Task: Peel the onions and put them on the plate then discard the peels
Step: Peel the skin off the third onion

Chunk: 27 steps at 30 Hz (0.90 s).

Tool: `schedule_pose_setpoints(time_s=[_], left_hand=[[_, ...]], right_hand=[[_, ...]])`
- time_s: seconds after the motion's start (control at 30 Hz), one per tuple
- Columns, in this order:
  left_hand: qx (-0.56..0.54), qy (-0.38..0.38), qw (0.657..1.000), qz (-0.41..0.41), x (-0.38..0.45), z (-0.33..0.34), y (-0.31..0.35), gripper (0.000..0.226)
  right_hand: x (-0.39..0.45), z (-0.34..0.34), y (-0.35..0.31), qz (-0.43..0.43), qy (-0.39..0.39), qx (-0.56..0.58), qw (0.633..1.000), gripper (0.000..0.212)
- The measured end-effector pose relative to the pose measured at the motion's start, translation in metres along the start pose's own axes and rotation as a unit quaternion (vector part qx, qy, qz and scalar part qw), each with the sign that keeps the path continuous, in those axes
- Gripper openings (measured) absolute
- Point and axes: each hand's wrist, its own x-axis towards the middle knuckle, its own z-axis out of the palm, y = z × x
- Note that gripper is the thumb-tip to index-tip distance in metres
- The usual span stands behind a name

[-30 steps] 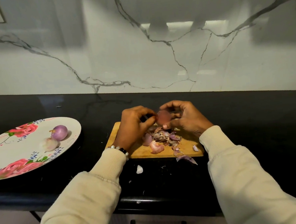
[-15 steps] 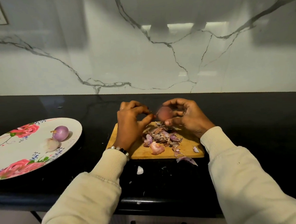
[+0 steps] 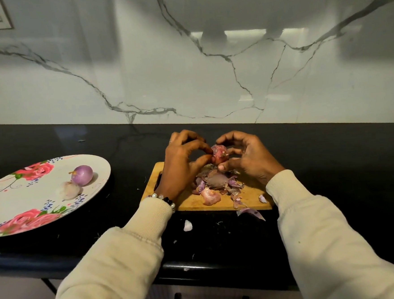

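A small reddish onion [image 3: 220,154] is held above the wooden cutting board [image 3: 250,198]. My right hand [image 3: 245,158] grips it from the right with curled fingers. My left hand [image 3: 183,162] pinches the skin at the onion's left side between thumb and forefinger. A heap of purple and brown peels [image 3: 217,185] lies on the board under my hands. On the floral plate [image 3: 13,204] at the left sit a peeled purple onion [image 3: 82,175] and a paler peeled onion [image 3: 68,190].
Loose peel scraps [image 3: 250,213] and a white bit [image 3: 187,225] lie on the black counter in front of the board. A dark handle [image 3: 158,180] shows by my left wrist. The marble wall stands behind the counter. The counter's front edge is close to my sleeves.
Both hands lifted the onion slightly and turned it. More pale flesh and loose skin shows on the onion now. The plate and its onions have not moved.
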Motion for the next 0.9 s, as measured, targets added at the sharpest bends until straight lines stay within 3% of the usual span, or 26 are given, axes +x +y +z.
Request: schedule_pose_setpoints(time_s=[0.2,0.67,0.9], left_hand=[[0.003,0.007,1.0,-0.008,0.0,0.001,-0.002,0.018],[0.023,-0.097,0.994,-0.032,-0.005,0.001,0.005,0.007],[0.003,-0.132,0.99,-0.054,-0.006,0.0,0.009,0.007]], right_hand=[[-0.001,0.0,-0.001,0.0,0.006,0.004,1.0,0.055],[0.002,-0.002,0.005,-0.003,0.005,-0.023,1.0,0.052],[0.002,-0.002,0.007,0.008,0.023,0.025,0.999,0.05]])
